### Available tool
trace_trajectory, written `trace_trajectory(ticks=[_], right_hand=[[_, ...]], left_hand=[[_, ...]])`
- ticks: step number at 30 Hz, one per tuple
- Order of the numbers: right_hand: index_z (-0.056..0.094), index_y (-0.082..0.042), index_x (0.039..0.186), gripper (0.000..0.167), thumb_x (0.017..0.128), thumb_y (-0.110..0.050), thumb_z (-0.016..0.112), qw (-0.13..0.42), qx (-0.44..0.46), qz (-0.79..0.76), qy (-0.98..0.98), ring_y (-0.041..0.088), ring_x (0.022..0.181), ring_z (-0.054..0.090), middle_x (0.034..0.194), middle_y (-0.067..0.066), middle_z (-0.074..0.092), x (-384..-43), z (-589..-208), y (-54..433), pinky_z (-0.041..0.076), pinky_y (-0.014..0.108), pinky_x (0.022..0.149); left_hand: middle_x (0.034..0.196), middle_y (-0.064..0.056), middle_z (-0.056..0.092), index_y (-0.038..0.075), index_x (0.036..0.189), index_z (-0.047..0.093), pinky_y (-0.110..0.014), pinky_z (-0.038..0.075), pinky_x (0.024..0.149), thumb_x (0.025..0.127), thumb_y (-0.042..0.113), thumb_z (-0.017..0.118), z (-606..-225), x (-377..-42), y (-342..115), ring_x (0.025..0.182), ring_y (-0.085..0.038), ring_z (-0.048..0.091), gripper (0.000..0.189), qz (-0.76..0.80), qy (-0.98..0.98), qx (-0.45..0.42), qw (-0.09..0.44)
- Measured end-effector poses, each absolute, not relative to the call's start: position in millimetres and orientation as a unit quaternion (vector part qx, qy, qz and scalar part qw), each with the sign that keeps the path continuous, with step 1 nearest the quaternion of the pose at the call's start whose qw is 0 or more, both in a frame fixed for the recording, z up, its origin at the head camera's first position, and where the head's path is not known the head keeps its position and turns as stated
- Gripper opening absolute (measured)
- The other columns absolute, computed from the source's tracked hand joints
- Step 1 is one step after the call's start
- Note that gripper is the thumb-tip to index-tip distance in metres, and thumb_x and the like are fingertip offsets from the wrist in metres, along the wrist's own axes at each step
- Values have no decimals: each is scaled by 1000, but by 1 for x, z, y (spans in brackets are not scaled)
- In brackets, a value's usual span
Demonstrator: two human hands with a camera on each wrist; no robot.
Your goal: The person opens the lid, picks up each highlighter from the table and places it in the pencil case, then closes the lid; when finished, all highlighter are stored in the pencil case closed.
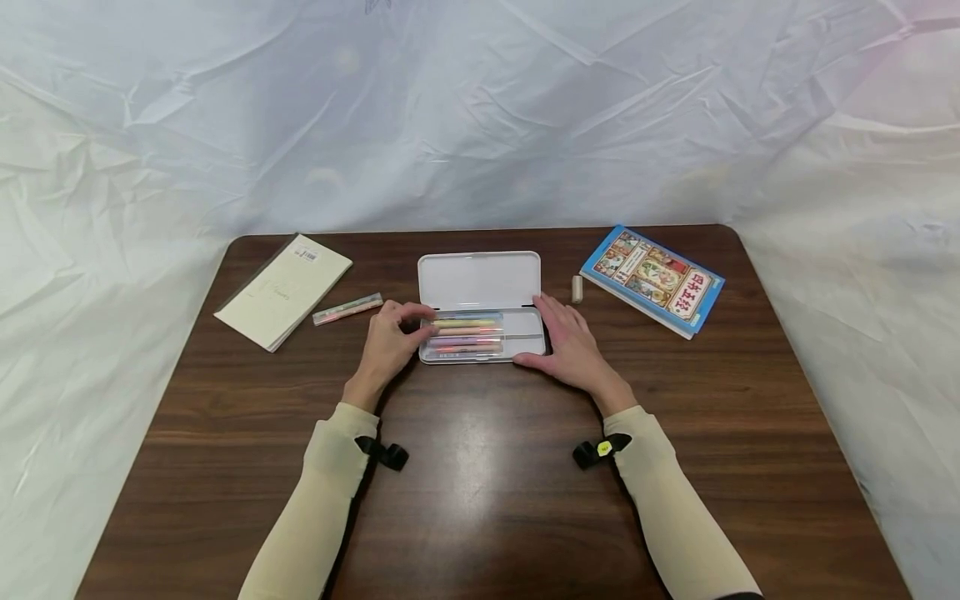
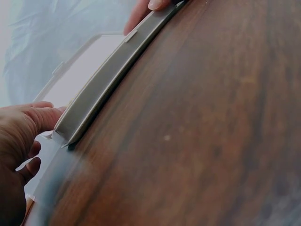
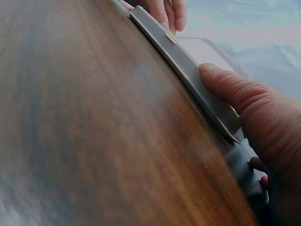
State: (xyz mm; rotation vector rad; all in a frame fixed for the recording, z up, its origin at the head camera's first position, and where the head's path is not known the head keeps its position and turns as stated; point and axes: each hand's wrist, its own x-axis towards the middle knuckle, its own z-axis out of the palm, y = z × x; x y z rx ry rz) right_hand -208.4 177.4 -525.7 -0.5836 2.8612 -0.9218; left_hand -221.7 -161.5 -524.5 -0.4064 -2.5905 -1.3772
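Right up close, pale sleeves (image 1: 307, 500) with black wrist straps (image 1: 382, 454), stretched forward over a dark wood table (image 1: 472, 517). Out at the middle, a white pencil case (image 1: 522, 323), wide open, lid (image 1: 480, 282) tipped back behind. On to the right hand (image 1: 573, 350): spread about the case's right end, thumb against the front wall, fingers reaching toward the hinge side. Over to the left hand (image 1: 386, 342): thumb and forefinger bent in at the left end, right by the pens (image 1: 465, 332); pinching pens, rim or nothing, cannot tell. So, as things lie: case open, done; pens inside, lengthwise in the left part, seemingly all but settled. Not done: lid not closed, slim packet (image 1: 348, 308) to the left and beige eraser (image 1: 577, 289) to the right, both outside the case. Farther out, cream notebook (image 1: 285, 292) at left, blue book (image 1: 652, 279) at right, no hand on either.
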Motion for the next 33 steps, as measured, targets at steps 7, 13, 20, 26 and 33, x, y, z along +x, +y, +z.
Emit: trace_trajectory(ticks=[7,13,20,26,33], right_hand=[[22,-12,169,108,89,-58,78,39,-188,-301,934,36,159,21,174,16,24,-207,-525,178,8,59,127],[23,-11,169,108,89,-57,79,34,-190,-302,934,37,159,22,173,17,25,-207,-524,179,8,59,127],[24,-9,168,108,88,-57,79,33,-197,-300,933,35,159,23,172,17,27,-207,-521,176,10,58,127],[23,-9,168,110,88,-58,79,35,-197,-296,934,37,159,23,172,18,26,-208,-522,175,10,59,126],[24,-9,168,109,88,-57,80,31,-194,-302,933,37,159,23,172,18,26,-207,-524,177,9,59,127]], left_hand=[[97,-7,71,13,105,82,-34,44,77,89,13,87,-525,-223,-162,90,-21,53,17,-467,-868,-139,91],[100,-5,78,13,106,82,-40,45,90,89,10,86,-525,-225,-169,95,-21,57,17,-483,-857,-136,117],[101,-8,81,8,106,82,-25,44,95,86,8,89,-528,-227,-205,101,-19,67,21,-516,-832,-109,172],[104,-12,77,7,107,82,-19,42,82,87,10,89,-530,-221,-253,97,-15,55,22,-482,-849,-27,215],[106,-14,67,10,109,83,-23,40,80,90,17,87,-531,-216,-291,99,-19,52,21,-455,-864,20,217]])
